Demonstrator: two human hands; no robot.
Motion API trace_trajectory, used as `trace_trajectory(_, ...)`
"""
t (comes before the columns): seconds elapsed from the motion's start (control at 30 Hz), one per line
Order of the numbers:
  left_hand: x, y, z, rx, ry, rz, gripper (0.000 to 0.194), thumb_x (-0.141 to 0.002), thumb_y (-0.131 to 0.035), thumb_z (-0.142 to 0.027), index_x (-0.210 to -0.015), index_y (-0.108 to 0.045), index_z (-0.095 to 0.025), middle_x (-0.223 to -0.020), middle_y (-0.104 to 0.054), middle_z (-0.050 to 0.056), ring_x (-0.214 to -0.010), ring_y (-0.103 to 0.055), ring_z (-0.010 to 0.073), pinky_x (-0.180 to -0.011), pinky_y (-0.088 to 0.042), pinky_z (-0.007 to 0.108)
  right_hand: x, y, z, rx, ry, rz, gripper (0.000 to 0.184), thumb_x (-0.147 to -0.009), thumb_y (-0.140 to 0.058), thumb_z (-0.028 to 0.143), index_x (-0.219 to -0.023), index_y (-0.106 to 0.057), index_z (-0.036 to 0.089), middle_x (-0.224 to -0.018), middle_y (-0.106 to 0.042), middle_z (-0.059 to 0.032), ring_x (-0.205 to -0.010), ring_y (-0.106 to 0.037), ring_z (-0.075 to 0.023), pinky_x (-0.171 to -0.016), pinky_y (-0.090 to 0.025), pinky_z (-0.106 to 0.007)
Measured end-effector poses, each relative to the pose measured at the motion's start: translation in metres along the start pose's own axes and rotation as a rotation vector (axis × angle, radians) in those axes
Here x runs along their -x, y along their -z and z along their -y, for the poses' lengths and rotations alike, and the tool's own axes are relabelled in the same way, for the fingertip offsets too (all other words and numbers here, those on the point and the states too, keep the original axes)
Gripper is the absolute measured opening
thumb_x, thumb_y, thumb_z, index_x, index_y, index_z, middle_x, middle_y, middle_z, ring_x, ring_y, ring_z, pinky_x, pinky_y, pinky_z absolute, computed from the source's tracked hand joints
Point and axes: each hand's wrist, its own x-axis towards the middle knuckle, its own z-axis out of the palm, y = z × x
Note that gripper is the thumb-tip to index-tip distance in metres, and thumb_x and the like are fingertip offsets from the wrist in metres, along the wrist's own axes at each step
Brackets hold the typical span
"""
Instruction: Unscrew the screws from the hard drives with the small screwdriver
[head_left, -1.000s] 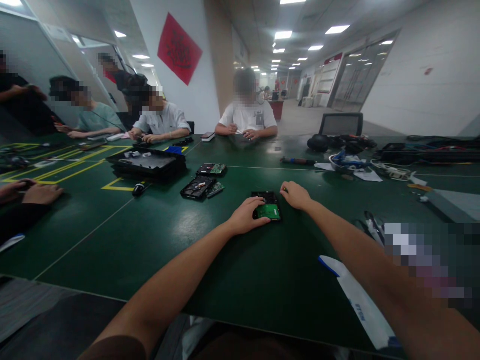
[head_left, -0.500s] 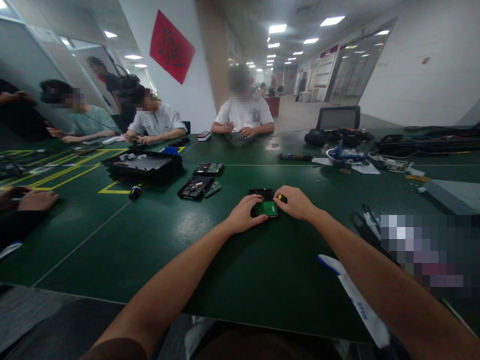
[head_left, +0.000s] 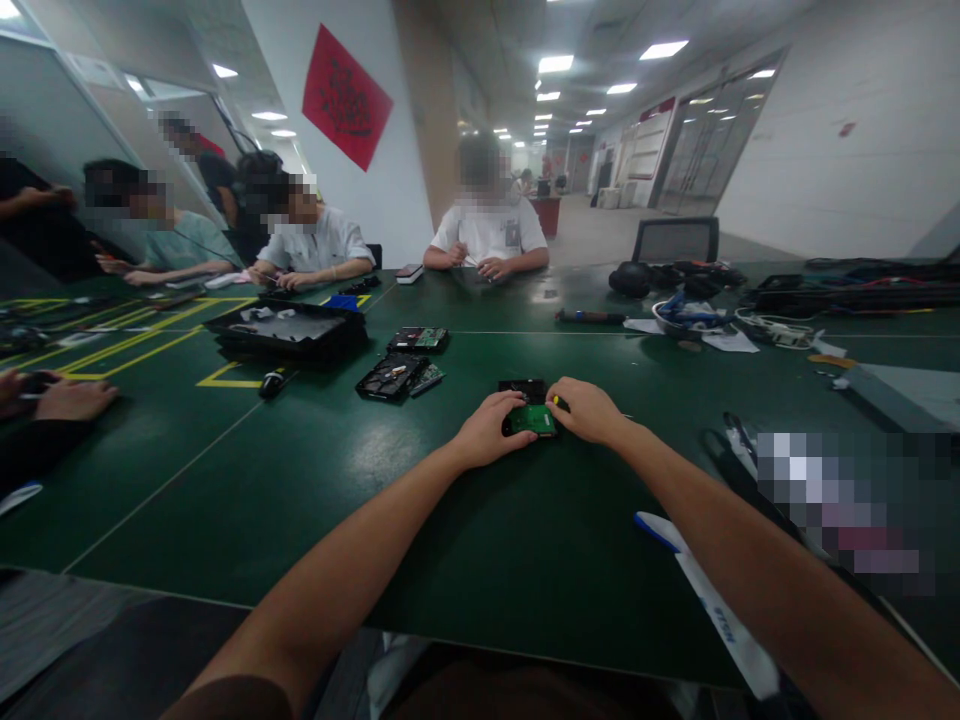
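My left hand (head_left: 495,430) grips the left side of a hard drive (head_left: 536,420), its fingers at the far edge and thumb along the near one. The drive's green circuit board faces up. Just beyond it lies a black plastic piece (head_left: 523,387), partly covered by my fingers. At the drive's right side, my right hand (head_left: 589,408) is closed around a small screwdriver (head_left: 558,402). Only a bit of its yellow and black handle shows; the tip is too small or hidden to make out.
Opened black casing (head_left: 390,376) and another drive (head_left: 418,339) lie left of centre, near a stacked black tray (head_left: 289,330). A white and blue strip (head_left: 724,610) lies under my right forearm. Cables (head_left: 847,290) cover the back right. Several people sit around the green table (head_left: 315,520).
Both hands keep nearly the same place on the drive. My right hand has turned slightly around the screwdriver. The view has shifted a little.
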Motion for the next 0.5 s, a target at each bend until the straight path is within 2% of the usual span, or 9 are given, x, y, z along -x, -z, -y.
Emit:
trace_trajectory(0.37, 0.0006, 0.0001, -0.0006, 0.01, -0.001, -0.008, 0.066, -0.085, -0.073, -0.057, -0.137, -0.06, -0.019, -0.148, -0.056, 0.014, -0.144, -0.048, 0.0301, -0.122, -0.039, 0.048, 0.0023, 0.0012, 0.0025, 0.053, 0.009, 0.007, 0.018, -0.098, -0.055, 0.032, -0.104, -0.069, 0.022, -0.11, -0.066, -0.009, -0.091, -0.063, -0.0225, -0.08, -0.047, -0.034)
trace_trajectory(0.5, 0.0001, -0.0014, 0.0016, 0.01, -0.002, -0.012, 0.067, -0.084, -0.073, -0.057, -0.136, -0.06, -0.018, -0.148, -0.056, 0.014, -0.144, -0.048, 0.0301, -0.123, -0.038, 0.048, 0.0015, -0.0009, 0.0004, 0.041, -0.002, -0.042, 0.019, -0.099, -0.053, 0.032, -0.104, -0.068, 0.021, -0.11, -0.067, -0.0094, -0.095, -0.063, -0.0227, -0.085, -0.048, -0.033)
